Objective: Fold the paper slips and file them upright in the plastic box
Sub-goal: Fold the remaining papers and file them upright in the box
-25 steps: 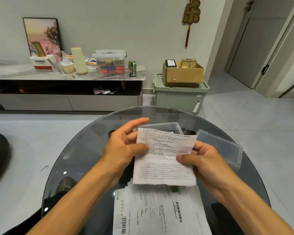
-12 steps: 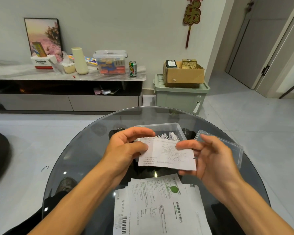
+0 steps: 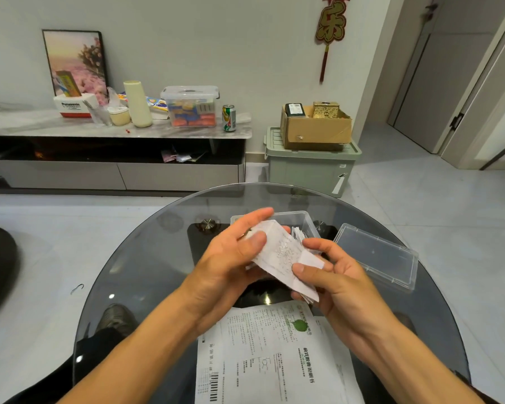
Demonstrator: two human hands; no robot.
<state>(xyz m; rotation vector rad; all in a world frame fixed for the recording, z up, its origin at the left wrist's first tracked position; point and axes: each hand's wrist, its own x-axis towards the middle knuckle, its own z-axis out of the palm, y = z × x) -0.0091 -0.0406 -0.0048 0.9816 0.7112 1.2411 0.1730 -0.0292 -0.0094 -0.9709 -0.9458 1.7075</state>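
Left hand: your left hand (image 3: pixel 231 252) sits at 10 o'clock of the slip, thumb pressed on the upper left end, fingers behind it, so it pinches the paper.
Paper slip: the folded paper slip (image 3: pixel 283 255) hangs tilted above the glass table (image 3: pixel 146 258), between your 2 hands, upper end at 11 o'clock, lower end at 5 o'clock.
Right hand: your right hand (image 3: pixel 336 278) pinches the lower right end, thumb on top, fingers curled underneath.
Plastic box: the clear plastic box (image 3: pixel 303 221) stands at 12 o'clock behind the slip, white slips upright inside.
Lid: the clear lid (image 3: pixel 376 255) lies at 3 o'clock, just beside the box.
Sheets: printed sheets (image 3: pixel 268 357) lie flat at 6 o'clock, near you.
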